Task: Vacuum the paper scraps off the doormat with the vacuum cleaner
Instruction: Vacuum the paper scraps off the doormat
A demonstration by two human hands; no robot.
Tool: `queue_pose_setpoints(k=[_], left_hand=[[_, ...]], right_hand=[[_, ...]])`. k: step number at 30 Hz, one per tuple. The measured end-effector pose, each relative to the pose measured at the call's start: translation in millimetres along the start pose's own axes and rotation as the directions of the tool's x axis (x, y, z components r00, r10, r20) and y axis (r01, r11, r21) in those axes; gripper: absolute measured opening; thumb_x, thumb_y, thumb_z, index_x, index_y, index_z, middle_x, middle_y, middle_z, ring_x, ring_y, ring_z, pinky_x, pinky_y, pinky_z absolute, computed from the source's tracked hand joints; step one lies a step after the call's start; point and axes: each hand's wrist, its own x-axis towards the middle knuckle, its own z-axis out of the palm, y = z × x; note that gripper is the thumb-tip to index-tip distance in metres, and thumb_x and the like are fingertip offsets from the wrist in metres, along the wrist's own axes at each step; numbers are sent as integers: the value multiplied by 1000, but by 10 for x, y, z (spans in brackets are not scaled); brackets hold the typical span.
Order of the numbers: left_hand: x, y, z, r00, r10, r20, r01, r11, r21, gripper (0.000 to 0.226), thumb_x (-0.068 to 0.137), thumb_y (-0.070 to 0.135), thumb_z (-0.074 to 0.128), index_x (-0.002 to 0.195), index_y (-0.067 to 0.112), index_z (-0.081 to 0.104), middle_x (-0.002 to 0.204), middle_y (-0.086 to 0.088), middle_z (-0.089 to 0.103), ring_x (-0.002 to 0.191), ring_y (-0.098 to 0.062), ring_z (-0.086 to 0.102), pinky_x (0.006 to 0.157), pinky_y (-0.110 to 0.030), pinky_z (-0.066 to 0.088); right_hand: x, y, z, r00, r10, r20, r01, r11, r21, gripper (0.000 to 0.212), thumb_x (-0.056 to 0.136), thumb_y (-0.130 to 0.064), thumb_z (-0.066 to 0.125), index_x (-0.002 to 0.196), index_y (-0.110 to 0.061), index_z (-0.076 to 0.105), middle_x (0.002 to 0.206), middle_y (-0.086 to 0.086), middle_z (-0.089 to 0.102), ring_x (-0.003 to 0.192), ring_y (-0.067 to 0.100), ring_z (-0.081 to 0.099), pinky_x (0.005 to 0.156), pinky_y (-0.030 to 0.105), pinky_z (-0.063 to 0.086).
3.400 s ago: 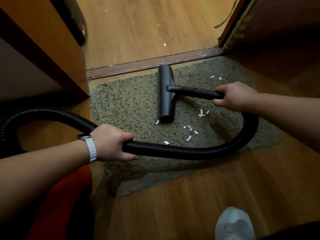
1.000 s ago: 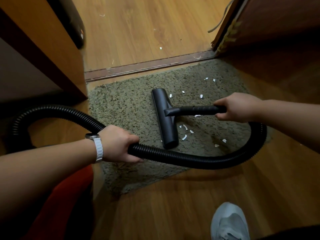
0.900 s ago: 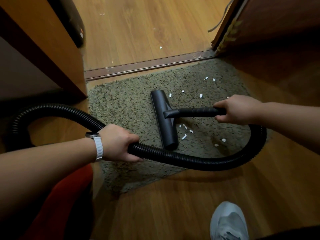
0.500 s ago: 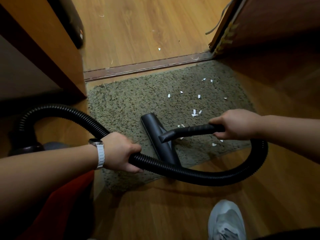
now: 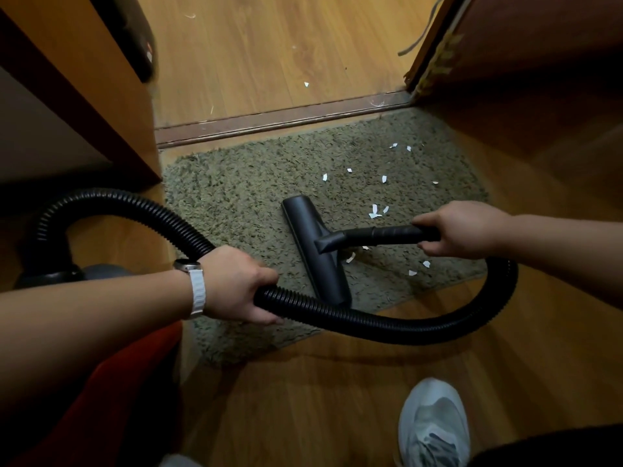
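Head view: left hand (image 5: pixel 232 284) grips hose (image 5: pixel 387 326), right hand (image 5: pixel 462 234) wand (image 5: pixel 387 234), fingers (image 5: pixel 425 220) curled; twelve-odd scraps (image 5: pixel 374 211), one doormat (image 5: pixel 242 197).

Both arms reach forward, the left hand (image 5: pixel 236 284) at eight o'clock curled round the hose (image 5: pixel 371 321), the right hand (image 5: pixel 465 234) at three o'clock gripping the wand (image 5: pixel 387 234).

The vacuum head (image 5: pixel 317 254) lies on the doormat (image 5: pixel 236 203). Paper scraps (image 5: pixel 374 210) lie on the doormat, right of the head.
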Motion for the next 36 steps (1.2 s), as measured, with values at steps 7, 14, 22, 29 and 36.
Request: queue_pose_setpoints(k=[7,14,22,29,36], left_hand=[[166,-69,-106,998,0,-55,-1,1000,-6,72,76,89,20,66,25,52,55,8,55,45,-18,56,40,-28,48],[395,20,-23,1000,18,-18,-18,999,30,59,74,82,44,65,25,57,51,9,53,39,-15,53,38,-21,42],[510,296,169,997,-74,-14,74,996,48,54,68,77,53,63,23,60,49,5,54,40,-20,56,38,-24,43],[608,377,79,987,-105,-119,112,992,54,55,69,73,51,60,20,62,49,5,55,41,-23,58,40,-26,42],[769,612,125,986,-93,-142,97,995,23,54,70,72,59,60,20,58,52,5,56,45,-23,60,43,-29,45]], right_hand=[[62,-9,-6,999,-33,-21,33,999,-16,14,92,-46,58,100,-35,56,70,-7,60,61,9,57,56,33,50],[-122,158,255,994,105,7,-106,988,112,30,90,-45,61,112,-32,45,80,-7,58,66,10,56,57,34,49],[-259,357,588,983,183,32,-179,895,408,31,92,-43,62,122,-41,54,79,-10,62,65,4,58,55,28,45],[-369,294,870,964,259,-61,-195,845,498,43,89,-42,66,131,-33,58,96,-5,68,82,15,62,72,34,52],[-793,566,1038,928,365,-81,-266,797,543,40,86,-44,71,124,-32,65,94,-5,71,81,14,65,72,35,54]])
